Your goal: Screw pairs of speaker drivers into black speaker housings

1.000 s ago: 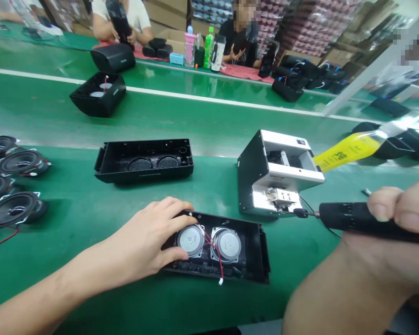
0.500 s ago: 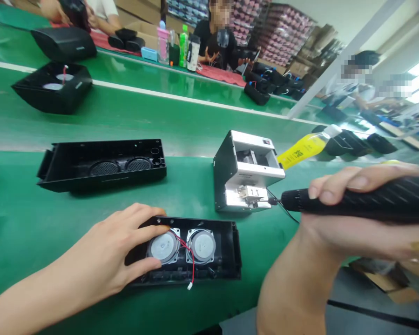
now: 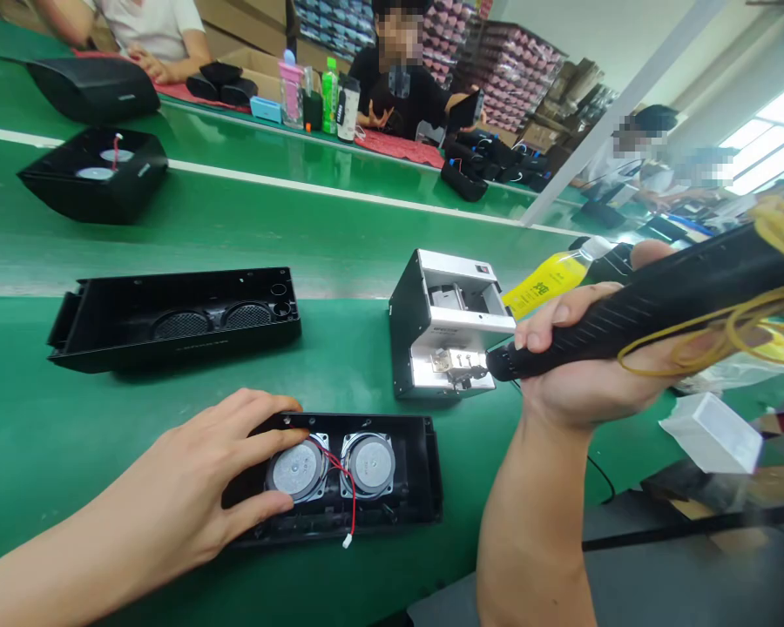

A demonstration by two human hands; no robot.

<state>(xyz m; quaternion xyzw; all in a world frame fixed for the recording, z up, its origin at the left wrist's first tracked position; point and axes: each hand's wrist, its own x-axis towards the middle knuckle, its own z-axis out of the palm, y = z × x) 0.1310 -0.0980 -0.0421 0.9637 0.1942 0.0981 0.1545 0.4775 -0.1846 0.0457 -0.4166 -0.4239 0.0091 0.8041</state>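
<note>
My left hand (image 3: pixel 228 475) lies over the left end of a black speaker housing (image 3: pixel 415 470), gripping it with thumb and fingers around the left speaker driver (image 3: pixel 294 470). Beside that sits a second driver (image 3: pixel 371 464). A red wire (image 3: pixel 354 505) with a white plug crosses the housing's front edge. My right hand (image 3: pixel 575 374) is closed around a black electric screwdriver (image 3: pixel 601 318), tilted with its tip down at the left. Its nose meets the outlet of a silver and black screw feeder (image 3: pixel 461 313); the very tip cannot be made out.
Another open housing (image 3: pixel 176 322) with two grilles lies behind my left hand. Farther back stand a housing with drivers (image 3: pixel 95 174) and a closed speaker (image 3: pixel 95 87). A yellow bottle (image 3: pixel 549 274) leans behind the feeder. A white box (image 3: pixel 712 433) is at right. People sit across the bench.
My right hand has shifted left, and the screwdriver has gone from nearly level to tilted, its nose closer against the feeder. My left hand stays on the housing. The view has shifted slightly.
</note>
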